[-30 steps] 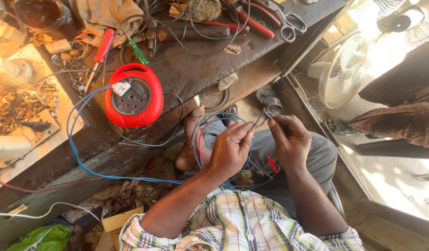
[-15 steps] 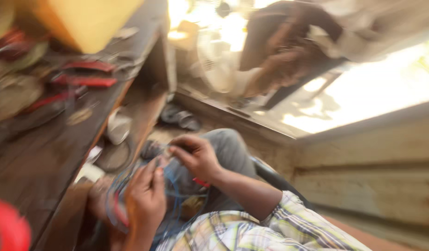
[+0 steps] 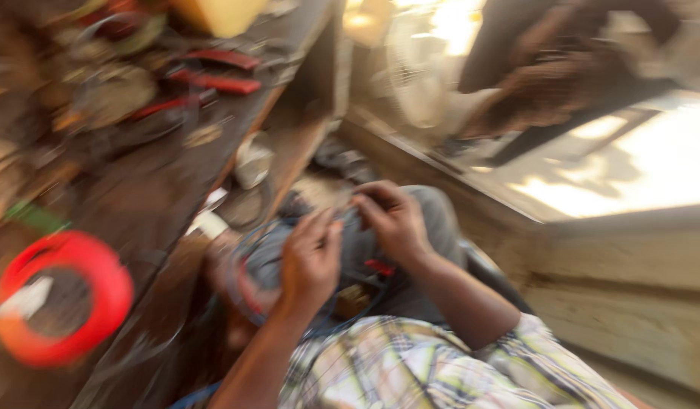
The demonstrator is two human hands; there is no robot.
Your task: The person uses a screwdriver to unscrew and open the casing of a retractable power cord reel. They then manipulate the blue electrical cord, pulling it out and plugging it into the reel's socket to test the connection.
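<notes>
Compared with half a second ago, our view has swung a little back to the left, so the red cable reel [image 3: 58, 297] now shows almost whole at the lower left of the dark worktop [image 3: 149, 201], where before only its edge peeked in. The picture remains heavily smeared by motion. Our two hands have stayed over our lap, close together, though they now sit nearer the middle of the view.

Our left hand [image 3: 310, 259] rises from the bottom of the view with its forearm angled up, fingers pointing upward and curled slightly inward. Our right hand [image 3: 392, 220] comes in from the right, its forearm leaving a checked shirt sleeve [image 3: 471, 363], wrist bent so the fingers turn toward the left hand. Both grips look pressed together at the fingertips, pinching thin blue wires [image 3: 342, 221] held between the two hands just above our grey trousers [image 3: 441, 220]; the blur hides the exact hold. More blue wire loops down beside our left knee. A small red piece [image 3: 379, 266] lies on our lap under the right hand.

On the worktop, red-handled tools [image 3: 217, 79] lie at the top. Another person [image 3: 562, 76] sits at the upper right in bright light
</notes>
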